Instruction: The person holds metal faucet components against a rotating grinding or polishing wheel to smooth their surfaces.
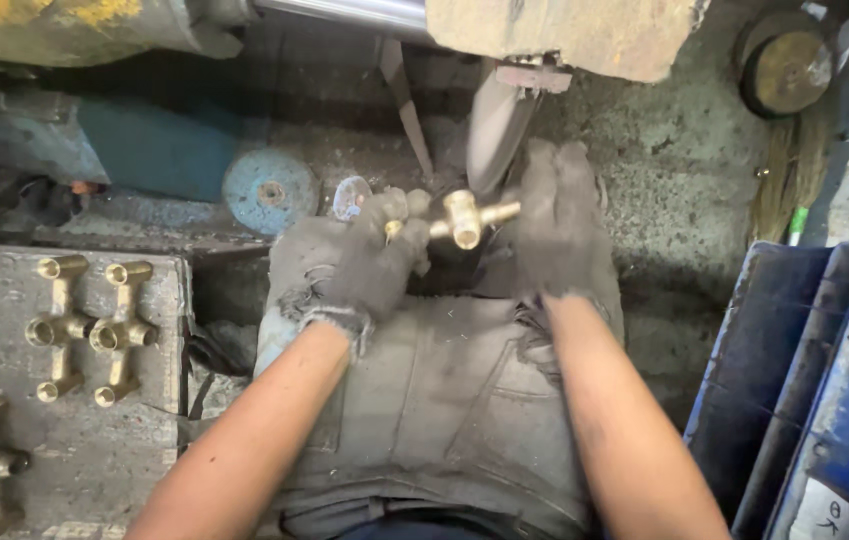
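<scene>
- Two gloved hands, one brass cross fitting (pixel 462 216) between them, right under a spinning wheel (pixel 496 130).
- Left hand (pixel 365 255) clenched on one end of the fitting.
- Right hand (pixel 557 215) wrapped round the opposite end, fingers closed.
- More brass fittings (pixel 93 330) on grey tray (pixel 95 460), left.
- Blue crates (pixel 825 400) right.

Both forearms bare, reaching fwd from bottom of frame, converging toward centre. Both hands in worn grey gloves, cuffs frayed at wrists. Left hand (pixel 370 255): fingers curled tight, closed grip, knuckles up, thumb side facing right hand. Right hand (pixel 560 215): back of hand to camera, fingers extended fwd and slightly curled, fingertips blurred, grip state not clear. Hands near each other, small gap btwn them, roughly same height above lap. Wrists approx straight.
</scene>
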